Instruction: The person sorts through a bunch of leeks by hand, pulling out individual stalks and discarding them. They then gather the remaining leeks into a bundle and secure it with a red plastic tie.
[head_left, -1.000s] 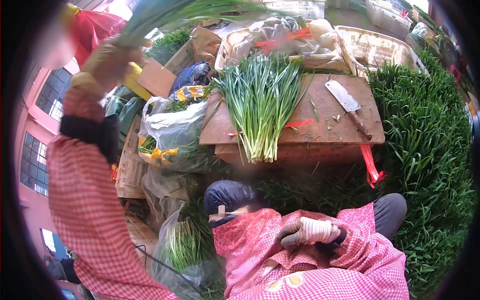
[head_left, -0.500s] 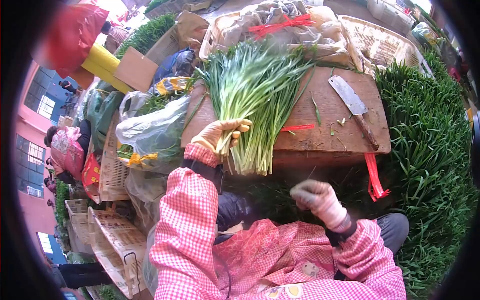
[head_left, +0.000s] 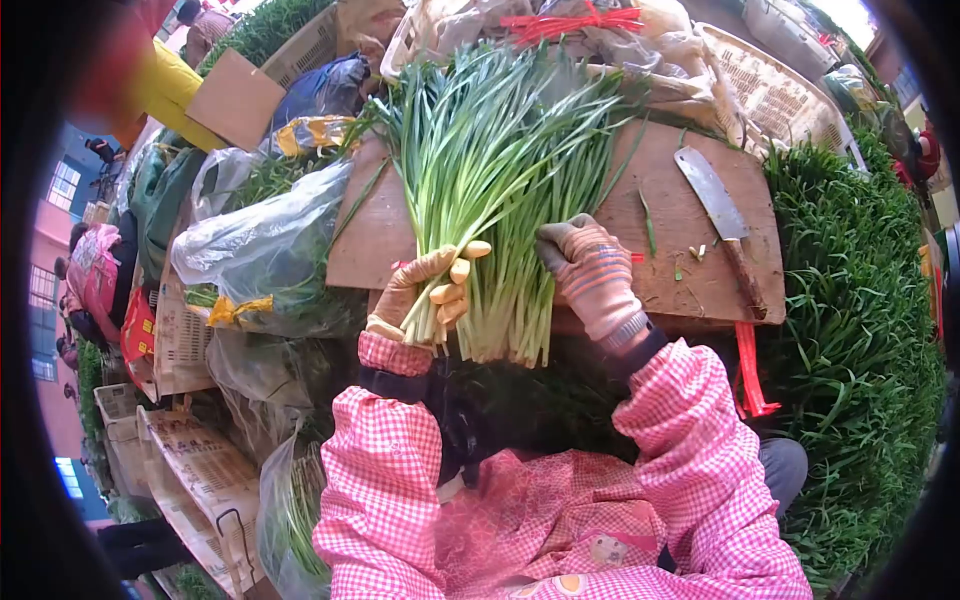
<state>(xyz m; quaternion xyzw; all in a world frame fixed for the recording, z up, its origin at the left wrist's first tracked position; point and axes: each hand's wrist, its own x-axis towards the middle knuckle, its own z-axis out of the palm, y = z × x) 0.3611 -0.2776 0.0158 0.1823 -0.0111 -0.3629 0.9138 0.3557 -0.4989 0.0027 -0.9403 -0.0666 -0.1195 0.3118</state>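
My left hand (head_left: 428, 285), in a tan-palmed glove, is closed around the pale stems of a bunch of Chinese chives (head_left: 455, 180). The leaves fan up and away from the fist. Under and beside it, more chives (head_left: 512, 300) lie on a wooden board (head_left: 625, 200), stem ends past the front edge. My right hand (head_left: 592, 272), in a striped glove, is at the right edge of these stems with its fingers curled together; what lies between the fingertips is hidden. A cleaver (head_left: 715, 200) rests on the board to the right, near small stem scraps (head_left: 690, 258).
Red ties (head_left: 748, 370) hang off the board's right front; more red ties (head_left: 575, 22) lie on bags behind. Dense green leaves (head_left: 850, 350) fill the right side. Plastic bags (head_left: 265, 230) and crates (head_left: 200, 450) stand left. Another person (head_left: 95, 270) is at far left.
My right hand has moved up from near my lap to the right side of the chives. My left hand still grips its bunch, now slightly apart from the pile; the view has shifted slightly.
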